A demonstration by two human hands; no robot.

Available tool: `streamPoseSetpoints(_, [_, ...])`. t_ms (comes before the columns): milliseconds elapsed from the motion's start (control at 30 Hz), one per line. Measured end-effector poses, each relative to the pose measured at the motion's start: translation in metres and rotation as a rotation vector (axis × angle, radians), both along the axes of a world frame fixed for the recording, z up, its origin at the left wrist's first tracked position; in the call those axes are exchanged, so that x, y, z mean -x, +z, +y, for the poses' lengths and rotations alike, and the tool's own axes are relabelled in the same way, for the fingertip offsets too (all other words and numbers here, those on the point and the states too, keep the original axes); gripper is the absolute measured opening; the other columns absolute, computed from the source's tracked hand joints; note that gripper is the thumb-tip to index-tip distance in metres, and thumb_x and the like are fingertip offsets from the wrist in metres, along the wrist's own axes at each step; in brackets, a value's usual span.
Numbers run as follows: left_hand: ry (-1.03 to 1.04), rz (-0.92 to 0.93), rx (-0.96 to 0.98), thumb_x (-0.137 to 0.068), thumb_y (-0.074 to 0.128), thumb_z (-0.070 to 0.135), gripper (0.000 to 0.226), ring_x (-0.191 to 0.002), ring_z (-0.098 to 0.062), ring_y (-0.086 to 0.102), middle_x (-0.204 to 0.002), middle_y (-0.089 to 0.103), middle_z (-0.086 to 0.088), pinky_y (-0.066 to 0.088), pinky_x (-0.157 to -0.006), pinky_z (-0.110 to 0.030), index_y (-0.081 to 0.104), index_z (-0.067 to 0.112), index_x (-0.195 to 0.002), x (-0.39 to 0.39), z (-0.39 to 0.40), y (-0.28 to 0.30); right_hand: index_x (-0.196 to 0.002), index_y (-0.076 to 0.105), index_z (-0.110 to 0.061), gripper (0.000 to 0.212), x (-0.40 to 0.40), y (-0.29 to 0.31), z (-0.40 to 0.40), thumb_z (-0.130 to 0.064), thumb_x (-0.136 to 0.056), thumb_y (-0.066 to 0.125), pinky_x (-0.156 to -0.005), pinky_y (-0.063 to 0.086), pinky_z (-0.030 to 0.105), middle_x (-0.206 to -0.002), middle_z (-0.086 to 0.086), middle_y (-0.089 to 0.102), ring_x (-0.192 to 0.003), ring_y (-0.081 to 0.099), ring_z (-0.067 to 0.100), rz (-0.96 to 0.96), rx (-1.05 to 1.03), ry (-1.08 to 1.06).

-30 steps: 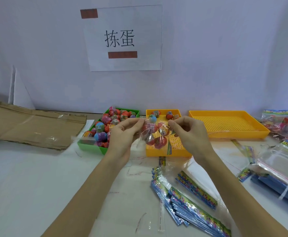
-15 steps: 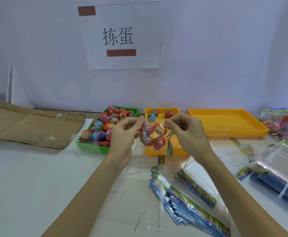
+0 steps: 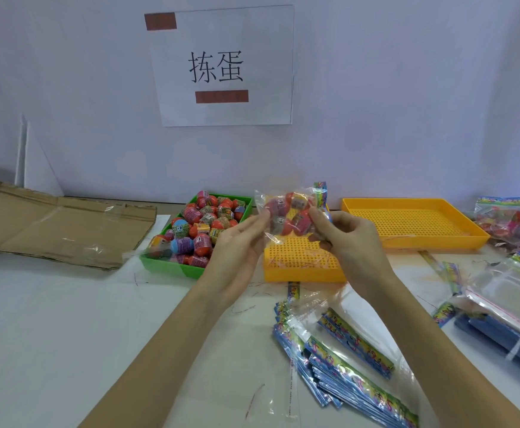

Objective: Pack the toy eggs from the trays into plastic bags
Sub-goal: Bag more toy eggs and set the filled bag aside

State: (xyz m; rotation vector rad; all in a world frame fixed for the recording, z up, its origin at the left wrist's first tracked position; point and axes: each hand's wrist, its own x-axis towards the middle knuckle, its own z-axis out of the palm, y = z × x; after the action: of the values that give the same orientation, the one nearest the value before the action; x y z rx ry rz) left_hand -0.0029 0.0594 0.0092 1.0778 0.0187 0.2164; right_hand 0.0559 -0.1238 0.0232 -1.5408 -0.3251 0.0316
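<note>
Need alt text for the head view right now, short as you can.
Both hands hold up a clear bag of toy eggs above a small yellow tray; the right hand grips it, the left hand touches its side. A green tray of eggs sits left, empty bags in front.

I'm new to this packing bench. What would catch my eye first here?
The filled bag of toy eggs, held up at centre between the left hand and right hand. Behind-left, the green tray heaped with eggs; on the wall above, a paper sign.

Two yellow trays (image 3: 302, 270) (image 3: 413, 239), one green tray (image 3: 172, 268).
</note>
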Motion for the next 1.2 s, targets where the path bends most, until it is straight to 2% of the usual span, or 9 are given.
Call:
streamPoseSetpoints(167, [0.111, 0.022, -0.153, -0.097, 0.07, 0.02, 0.024, -0.08, -0.011, 0.07, -0.09, 0.074, -0.002, 0.061, -0.093, -0.031, 0.069, 0.009, -0.119, -0.001, -0.002, -0.004, -0.109, 0.076, -0.005, 0.044, -0.003, 0.006, -0.005, -0.036, -0.078, 0.08, -0.087, 0.057, 0.022, -0.1, 0.005, 0.079, -0.102, 0.074, 0.014, 0.191, -0.263, 0.159])
streamPoseSetpoints(300, [0.156, 0.013, -0.183, -0.099, 0.067, 0.03, 0.046, -0.083, -0.019, 0.071, -0.092, 0.073, -0.007, 0.06, -0.081, -0.028, 0.059, 0.013, -0.141, -0.003, 0.0, -0.005, -0.102, 0.077, -0.005, 0.038, -0.001, 0.004, 0.0, -0.026, -0.071, 0.082, -0.097, 0.058, 0.027, -0.108, 0.012, 0.079, -0.109, 0.074, 0.019, 0.26, -0.33, 0.182])
streamPoseSetpoints(433, [0.134, -0.025, -0.248, -0.09, 0.077, 0.029, 0.045, -0.085, -0.017, 0.071, -0.093, 0.076, -0.008, 0.058, -0.079, -0.025, 0.063, 0.022, -0.133, -0.003, 0.005, -0.007, -0.098, 0.076, -0.003, 0.032, -0.002, 0.001, 0.0, -0.023, -0.074, 0.082, -0.086, 0.061, 0.025, -0.101, 0.01, 0.079, -0.099, 0.076, 0.017, 0.301, -0.355, 0.151])
streamPoseSetpoints(567, [0.17, -0.027, -0.329, -0.084, 0.081, 0.03, 0.056, -0.079, -0.017, 0.069, -0.088, 0.072, -0.013, 0.056, -0.076, -0.028, 0.064, 0.014, -0.135, -0.005, 0.013, -0.009, -0.095, 0.075, -0.003, 0.02, -0.005, 0.001, -0.006, -0.022, -0.088, 0.077, -0.07, 0.058, 0.021, -0.082, 0.005, 0.073, -0.077, 0.069, 0.014, 0.199, -0.125, 0.13])
streamPoseSetpoints(767, [0.154, -0.084, -0.373, -0.083, 0.083, 0.027, 0.044, -0.071, -0.016, 0.066, -0.074, 0.068, -0.005, 0.055, -0.071, -0.026, 0.071, 0.017, -0.124, -0.008, 0.019, -0.013, -0.098, 0.073, -0.003, 0.022, -0.006, 0.006, -0.011, -0.025, -0.093, 0.074, -0.064, 0.054, 0.019, -0.077, 0.002, 0.07, -0.065, 0.062, 0.008, -0.028, 0.081, 0.069])
streamPoseSetpoints(867, [0.149, -0.126, -0.405, -0.085, 0.083, 0.028, 0.029, -0.07, -0.016, 0.063, -0.074, 0.064, -0.006, 0.054, -0.07, -0.026, 0.077, 0.03, -0.113, -0.007, 0.019, -0.014, -0.101, 0.072, -0.008, 0.019, -0.004, 0.006, -0.01, -0.026, -0.096, 0.071, -0.068, 0.055, 0.021, -0.076, -0.004, 0.07, -0.072, 0.063, 0.009, -0.034, 0.129, 0.096])
streamPoseSetpoints(933, [0.128, -0.135, -0.405, -0.085, 0.083, 0.029, 0.04, -0.073, -0.016, 0.063, -0.078, 0.063, -0.009, 0.053, -0.072, -0.027, 0.072, 0.026, -0.123, -0.005, 0.02, -0.011, -0.104, 0.072, -0.01, 0.021, -0.004, 0.008, -0.009, -0.03, -0.098, 0.068, -0.074, 0.056, 0.025, -0.084, -0.003, 0.072, -0.082, 0.067, 0.014, -0.006, 0.131, 0.113])
streamPoseSetpoints(1067, [-0.008, -0.132, -0.432, -0.086, 0.082, 0.029, 0.052, -0.081, -0.017, 0.063, -0.097, 0.067, -0.014, 0.052, -0.075, -0.029, 0.066, 0.016, -0.134, 0.001, 0.024, -0.005, -0.126, 0.066, -0.014, 0.051, -0.001, 0.011, -0.004, -0.054, -0.096, 0.06, -0.082, 0.062, 0.026, -0.119, 0.003, 0.073, -0.106, 0.074, 0.018, 0.181, -0.024, 0.156])
streamPoseSetpoints(1200, [-0.19, -0.146, -0.443, -0.095, 0.069, 0.014, 0.045, -0.081, -0.016, 0.052, -0.091, 0.056, -0.009, 0.047, -0.075, -0.025, 0.065, 0.016, -0.14, 0.007, 0.028, -0.001, -0.128, 0.068, -0.019, 0.062, -0.002, 0.012, -0.004, -0.066, -0.09, 0.053, -0.083, 0.058, 0.025, -0.121, -0.001, 0.075, -0.114, 0.071, 0.017, 0.182, -0.106, 0.253])
